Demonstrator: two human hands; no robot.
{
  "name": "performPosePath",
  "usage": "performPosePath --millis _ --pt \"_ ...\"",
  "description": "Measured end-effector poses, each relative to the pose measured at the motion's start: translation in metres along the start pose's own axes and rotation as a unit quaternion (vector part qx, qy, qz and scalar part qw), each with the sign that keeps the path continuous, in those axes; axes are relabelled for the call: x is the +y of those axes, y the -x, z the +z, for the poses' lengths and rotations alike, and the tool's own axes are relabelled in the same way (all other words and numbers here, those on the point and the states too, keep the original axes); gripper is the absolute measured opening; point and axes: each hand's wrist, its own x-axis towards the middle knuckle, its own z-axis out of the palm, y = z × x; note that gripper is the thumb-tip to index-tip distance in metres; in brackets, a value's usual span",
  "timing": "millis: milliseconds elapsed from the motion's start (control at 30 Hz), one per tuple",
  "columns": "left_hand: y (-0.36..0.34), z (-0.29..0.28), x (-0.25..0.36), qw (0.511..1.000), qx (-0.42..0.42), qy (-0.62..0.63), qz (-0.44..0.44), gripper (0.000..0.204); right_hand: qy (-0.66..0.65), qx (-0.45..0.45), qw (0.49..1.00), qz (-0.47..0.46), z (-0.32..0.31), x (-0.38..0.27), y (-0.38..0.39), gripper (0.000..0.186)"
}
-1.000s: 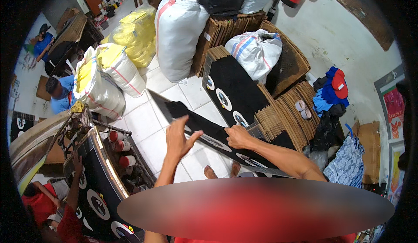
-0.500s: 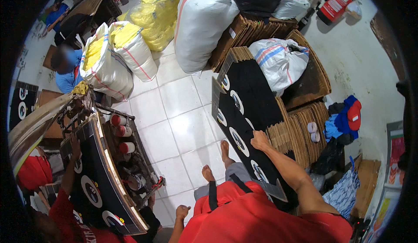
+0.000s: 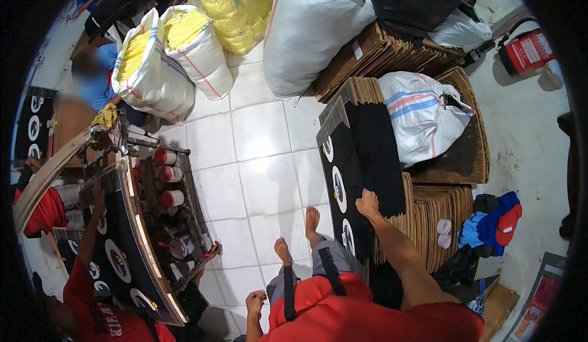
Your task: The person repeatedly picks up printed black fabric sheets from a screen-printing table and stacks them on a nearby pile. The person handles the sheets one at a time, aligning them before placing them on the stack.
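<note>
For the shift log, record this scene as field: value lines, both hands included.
Right hand: curled at the black printed panel; grip unclear
Left hand: low, loosely curled, nothing visible in it
Panel markings: round white prints along its left side
Beside panel: brown boards, striped white sack
Co-worker's hand: at another black panel, far left
Floor: white tiles
Wall, upper right: red extinguisher
</note>
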Motion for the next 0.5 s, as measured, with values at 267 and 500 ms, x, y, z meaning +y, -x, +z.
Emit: performPosePath --millis 267,500 --pt "0.013 -0.035 -0.033 0.993 0.050 -0.013 -0.108 0.027 -0.004 0.011 1.000 0.014 0.002 -0.009 -0.087 0.026" --pt "0.002 -0.044 0.009 0.995 0.081 -0.010 -0.051 0.021 0.016 0.054 0.998 0.041 0.015 -0.015 -0.134 0.025"
